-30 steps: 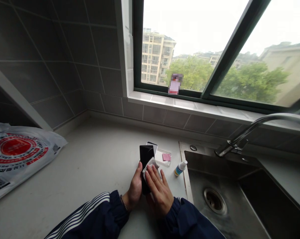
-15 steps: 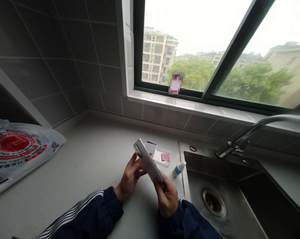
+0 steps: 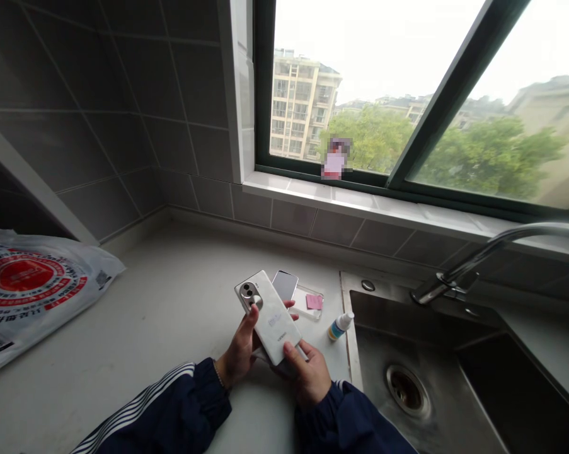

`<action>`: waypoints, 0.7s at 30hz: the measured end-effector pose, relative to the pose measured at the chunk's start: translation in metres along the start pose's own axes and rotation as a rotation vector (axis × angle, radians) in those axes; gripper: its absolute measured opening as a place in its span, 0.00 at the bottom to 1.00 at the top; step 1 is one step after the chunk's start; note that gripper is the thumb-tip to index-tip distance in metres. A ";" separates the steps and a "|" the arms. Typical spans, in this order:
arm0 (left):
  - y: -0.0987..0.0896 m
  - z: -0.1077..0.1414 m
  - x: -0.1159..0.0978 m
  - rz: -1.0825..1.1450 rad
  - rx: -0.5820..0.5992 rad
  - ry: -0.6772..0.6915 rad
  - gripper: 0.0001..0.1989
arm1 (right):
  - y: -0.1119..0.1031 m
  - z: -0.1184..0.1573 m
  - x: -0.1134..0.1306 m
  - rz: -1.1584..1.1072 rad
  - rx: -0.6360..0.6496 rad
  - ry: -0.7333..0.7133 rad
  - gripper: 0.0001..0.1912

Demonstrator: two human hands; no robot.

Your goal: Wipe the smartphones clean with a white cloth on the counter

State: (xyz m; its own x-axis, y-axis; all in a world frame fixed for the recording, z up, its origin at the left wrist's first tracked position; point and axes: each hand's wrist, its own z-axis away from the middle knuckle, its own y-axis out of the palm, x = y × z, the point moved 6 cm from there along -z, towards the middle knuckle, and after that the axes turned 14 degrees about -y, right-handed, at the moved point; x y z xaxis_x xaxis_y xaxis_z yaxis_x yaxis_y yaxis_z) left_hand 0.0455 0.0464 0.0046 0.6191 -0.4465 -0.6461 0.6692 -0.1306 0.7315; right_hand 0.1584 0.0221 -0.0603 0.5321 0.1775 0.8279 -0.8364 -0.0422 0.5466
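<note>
A pale smartphone (image 3: 273, 321) with a round-lensed camera block is tilted above the counter, its back turned up. My left hand (image 3: 239, 350) grips its left side, thumb beside the camera block and fingers underneath. At the lower end, my right hand (image 3: 310, 372) clasps it with the thumb on the back. Something pale shows under the phone's lower edge; I cannot make out what. Just behind lies a flat, phone-shaped item with a glossy grey face (image 3: 285, 285), partly hidden. Next to it is a clear phone case (image 3: 307, 313) with a pink paper piece (image 3: 314, 302) in it.
A small white-capped bottle (image 3: 341, 325) stands by the rim of the steel sink (image 3: 353, 359). A curved faucet (image 3: 459, 268) rises behind the basin. On the left, a printed plastic bag (image 3: 38, 284) rests on the white counter (image 3: 171, 302). A window (image 3: 341, 82) is behind.
The phone has been turned from nearly edge-on so its back now faces up. My left thumb has come onto the camera side, and my right thumb onto the lower back.
</note>
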 end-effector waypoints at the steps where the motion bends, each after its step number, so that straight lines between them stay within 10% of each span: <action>1: -0.001 0.000 0.001 0.007 -0.012 0.005 0.30 | 0.001 0.000 -0.002 0.009 0.021 0.015 0.29; 12: 0.006 0.000 -0.001 0.186 0.087 -0.076 0.40 | 0.022 0.025 -0.010 0.043 0.307 0.328 0.25; 21: 0.008 -0.003 0.014 0.159 0.217 -0.230 0.37 | 0.001 0.050 0.038 -0.007 0.321 0.360 0.16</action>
State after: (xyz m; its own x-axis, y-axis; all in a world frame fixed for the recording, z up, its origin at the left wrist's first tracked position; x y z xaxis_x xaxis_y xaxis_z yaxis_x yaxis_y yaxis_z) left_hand 0.0603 0.0421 0.0008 0.5831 -0.6608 -0.4725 0.4534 -0.2179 0.8642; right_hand 0.1843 -0.0204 -0.0217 0.4106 0.5055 0.7589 -0.7198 -0.3311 0.6101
